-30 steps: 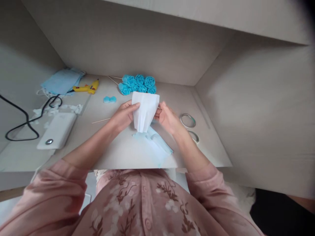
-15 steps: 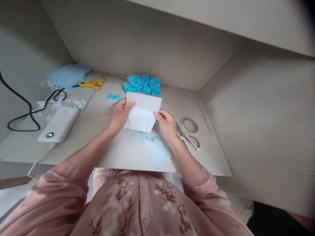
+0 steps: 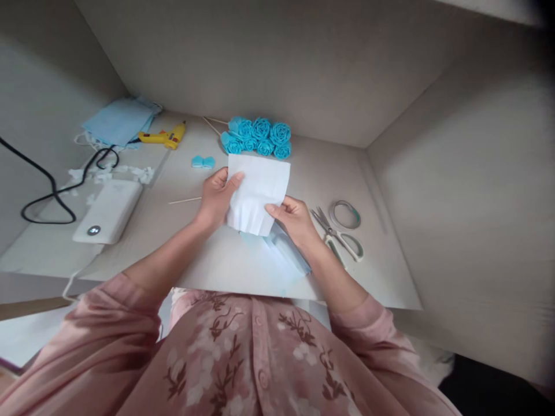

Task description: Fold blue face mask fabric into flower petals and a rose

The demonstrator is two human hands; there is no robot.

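A thin white sheet (image 3: 259, 193), perhaps a layer of mask fabric, is held up over the table between my hands. My left hand (image 3: 218, 196) pinches its left edge, with the thumb lying on the front. At the lower right, my right hand (image 3: 295, 218) grips the sheet between thumb and fingers. Partly hidden below it lies a light blue piece of mask fabric (image 3: 288, 257). Just beyond the sheet rest several blue fabric roses (image 3: 261, 130) on thin sticks. A small blue bow-shaped piece (image 3: 203, 162) lies left of them.
Scissors (image 3: 333, 233) and a roll of tape (image 3: 345, 214) lie to the right. At the left are a white power bank (image 3: 109, 211), a black cable (image 3: 52, 188), white scraps (image 3: 141, 174), a yellow glue gun (image 3: 163, 137) and stacked blue masks (image 3: 118, 120). One thin stick (image 3: 184, 200) lies near my left hand.
My right hand has shifted slightly inward and lower along the sheet's right edge. The sheet stays in both hands, and the camera view has moved a little.
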